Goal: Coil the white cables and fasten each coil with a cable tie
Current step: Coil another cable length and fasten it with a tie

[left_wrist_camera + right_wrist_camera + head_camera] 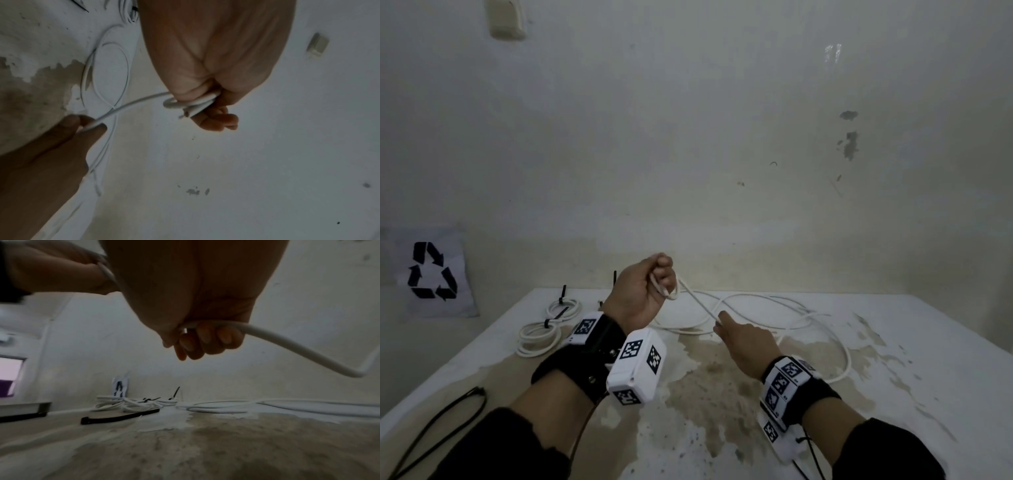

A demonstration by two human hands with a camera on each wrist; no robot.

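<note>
— What does the left hand (642,291) have?

— Raised above the table (893,342), its curled fingers grip a small loop of the white cable (784,305). The left wrist view adds what the head view hides: the cut end (186,113) sticks out just below the fist.

— And the right hand (743,339)?

— Lower and nearer, it pinches the same cable between thumb and fingers. The stretch between the hands runs straight, slanting from far left down to near right.

— Where is the rest of it?

— In loose curves on the far right of the table, long axis left to right. The right wrist view shows it leaving the fist to the right and bending down.

— Anything only that view gives?

— A loose black cable tie (120,416) flat on the table, nearer than the two tied coils (544,329) at far left.
</note>
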